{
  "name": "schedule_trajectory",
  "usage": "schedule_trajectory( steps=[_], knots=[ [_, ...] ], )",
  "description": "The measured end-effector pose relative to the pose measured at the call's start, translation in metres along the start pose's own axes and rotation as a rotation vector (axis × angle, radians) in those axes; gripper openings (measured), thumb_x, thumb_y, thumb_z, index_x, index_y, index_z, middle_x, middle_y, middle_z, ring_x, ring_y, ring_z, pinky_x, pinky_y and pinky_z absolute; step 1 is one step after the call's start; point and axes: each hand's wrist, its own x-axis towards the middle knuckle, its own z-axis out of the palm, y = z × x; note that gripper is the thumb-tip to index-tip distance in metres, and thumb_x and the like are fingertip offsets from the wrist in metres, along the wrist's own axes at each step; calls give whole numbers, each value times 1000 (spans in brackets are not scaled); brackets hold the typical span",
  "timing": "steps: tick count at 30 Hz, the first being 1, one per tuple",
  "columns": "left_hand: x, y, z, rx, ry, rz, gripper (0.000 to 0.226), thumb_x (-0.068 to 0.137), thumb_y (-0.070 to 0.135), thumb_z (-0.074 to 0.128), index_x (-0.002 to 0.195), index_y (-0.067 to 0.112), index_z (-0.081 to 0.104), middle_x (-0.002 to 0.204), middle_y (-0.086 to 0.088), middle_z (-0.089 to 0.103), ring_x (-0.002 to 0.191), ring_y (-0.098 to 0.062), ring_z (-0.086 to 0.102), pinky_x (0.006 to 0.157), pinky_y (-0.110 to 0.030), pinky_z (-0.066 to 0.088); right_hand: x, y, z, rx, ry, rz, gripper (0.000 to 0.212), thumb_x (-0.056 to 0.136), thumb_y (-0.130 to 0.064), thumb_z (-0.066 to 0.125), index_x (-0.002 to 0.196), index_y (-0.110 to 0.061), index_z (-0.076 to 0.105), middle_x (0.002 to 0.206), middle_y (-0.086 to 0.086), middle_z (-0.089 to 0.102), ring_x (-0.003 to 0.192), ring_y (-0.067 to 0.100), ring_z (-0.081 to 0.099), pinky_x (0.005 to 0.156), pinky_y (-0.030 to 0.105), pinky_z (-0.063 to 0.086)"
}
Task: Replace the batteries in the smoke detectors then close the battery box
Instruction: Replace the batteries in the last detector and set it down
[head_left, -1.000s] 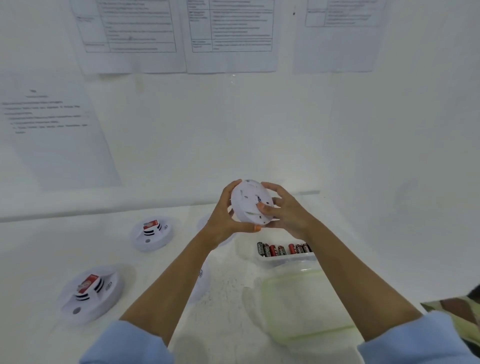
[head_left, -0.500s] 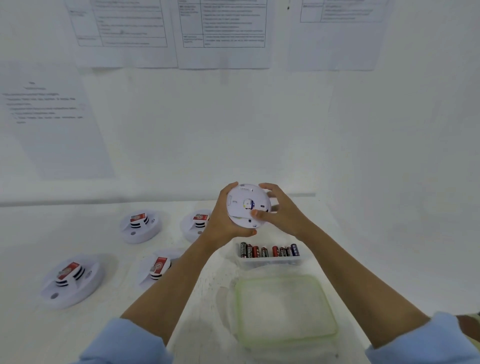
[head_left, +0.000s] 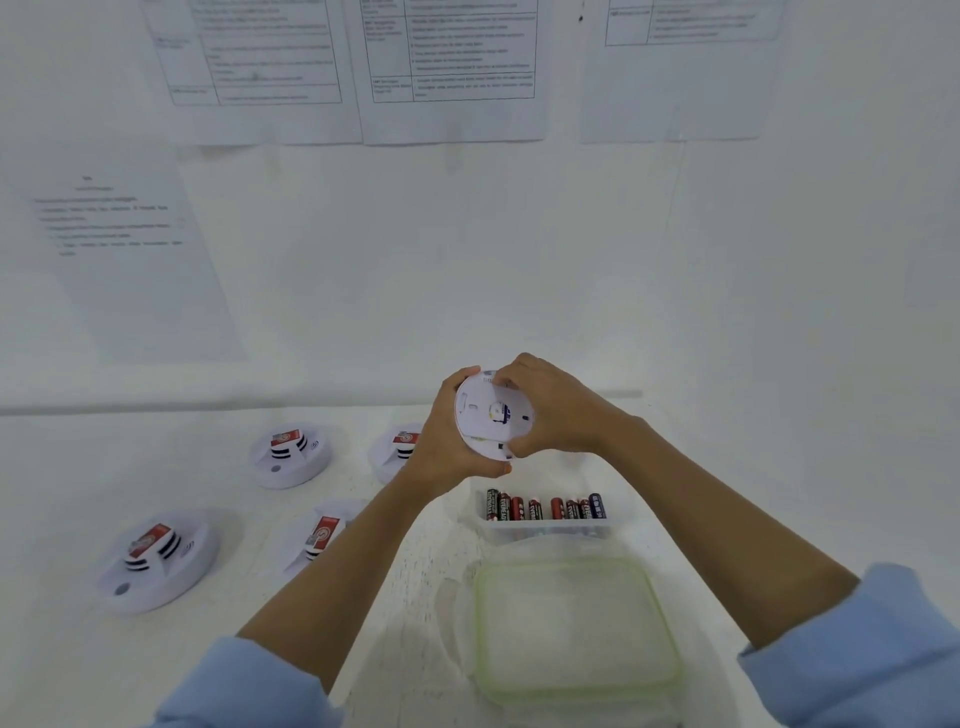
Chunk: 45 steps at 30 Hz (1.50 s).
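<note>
Grip has shifted: the right hand (head_left: 558, 410) now curls over the top of the detector (head_left: 480, 413), the left hand (head_left: 444, 444) clasps its lower edge, above the open battery box (head_left: 545, 531); probably twisting it open.

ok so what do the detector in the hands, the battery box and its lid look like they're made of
The detector: likely moulded white plastic with a matte finish, going by the smooth shell and small slots on its back. The battery box: probably clear plastic, as its wall looks see-through. The lid: frosted translucent plastic. Its pale green edging is perhaps a rubbery seal.
</note>
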Motion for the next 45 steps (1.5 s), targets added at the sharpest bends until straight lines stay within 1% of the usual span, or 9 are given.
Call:
schedule_trajectory(
  steps=[6, 10, 14, 17, 24, 34, 40, 43, 45],
  knots=[
    [3, -6, -3, 6, -40, -22, 96, 44, 3, 80, 124, 23, 32, 122, 9, 45, 107, 4, 51, 78, -10, 47, 4, 2, -1, -99, -25, -50, 73, 63, -29, 79, 125, -10, 46, 115, 5, 48, 102, 19, 46, 82, 23, 36],
    [5, -6, -4, 8, -31, -17, 93, 44, 3, 80, 122, 26, 34, 121, 10, 45, 104, 12, 50, 78, -10, 47, 5, 2, -5, -97, -32, -58, 73, 64, -29, 79, 127, -11, 47, 114, 3, 48, 99, 15, 44, 85, 25, 37],
    [6, -6, -6, 9, -39, -9, 95, 45, 2, 81, 123, 26, 34, 123, 12, 45, 105, 11, 49, 78, -12, 49, 4, 3, -9, -31, -68, -28, 75, 67, -28, 78, 132, -13, 45, 107, -3, 43, 99, 13, 43, 82, 23, 38],
    [5, -7, -5, -3, -52, -5, 94, 46, 0, 81, 123, 28, 34, 123, 10, 45, 104, 10, 50, 76, -13, 49, 5, 3, -10, -70, -66, -39, 75, 65, -29, 79, 130, -11, 46, 111, 3, 49, 100, 17, 46, 80, 21, 36],
    [1, 0, -2, 0, -65, 4, 93, 40, 28, 79, 121, 28, 34, 122, 11, 44, 104, 14, 49, 80, -9, 47, -1, 4, -12, -29, -5, -50, 69, 61, -26, 80, 121, -10, 50, 112, 3, 50, 99, 16, 47, 83, 21, 38],
    [-30, 14, -1, 16, -17, 6, 105, 37, 21, 81, 127, 14, 27, 121, 7, 44, 105, 12, 50, 84, -11, 46, -46, -4, -9, 117, -55, 24, 67, 61, -11, 78, 121, -11, 49, 110, 0, 44, 103, 17, 42, 88, 28, 40],
    [-59, 24, 0, -5, -13, -14, 106, 38, 18, 82, 127, 11, 25, 121, 6, 43, 106, 11, 51, 82, -13, 48, -94, -20, 1, 310, -160, 130, 66, 62, -3, 75, 120, -17, 48, 115, -3, 44, 103, 12, 43, 78, 16, 40],
    [-70, 26, -2, -2, -2, -36, 110, 42, 3, 85, 133, 6, 25, 123, 3, 43, 107, 10, 51, 81, -14, 49, -117, -24, 14, 311, -263, 179, 65, 62, -5, 76, 120, -19, 48, 115, -2, 46, 101, 12, 45, 77, 17, 42],
    [-77, 31, -3, 2, 30, -48, 108, 45, -1, 81, 136, 6, 24, 125, 1, 42, 108, 10, 49, 81, -13, 49, -127, -27, 24, 282, -318, 206, 65, 64, -7, 77, 122, -17, 49, 117, 0, 46, 103, 15, 46, 84, 23, 44]
  ],
)
